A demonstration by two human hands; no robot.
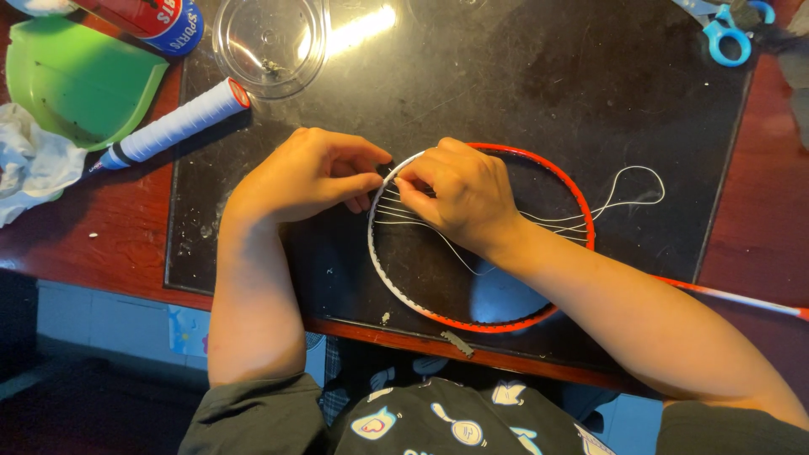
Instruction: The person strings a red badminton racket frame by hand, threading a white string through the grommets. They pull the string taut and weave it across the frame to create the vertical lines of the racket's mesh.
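A red and white racket frame [563, 182] lies flat on a black mat [522, 93], its thin shaft [733, 297] running off to the right. A few white strings [552, 221] cross the head, and a loose string loop [636, 185] trails right of it. My left hand [308, 175] grips the frame's left rim with fingers pinched. My right hand [459, 192] rests over the head and pinches a string near that same rim. The two hands nearly touch.
A white-wrapped racket handle [181, 124] lies at the upper left beside a green tray [80, 80] and crumpled white cloth [29, 164]. A clear plastic lid [270, 35], a red and blue tube [160, 18] and blue-handled scissors [726, 35] sit along the far side.
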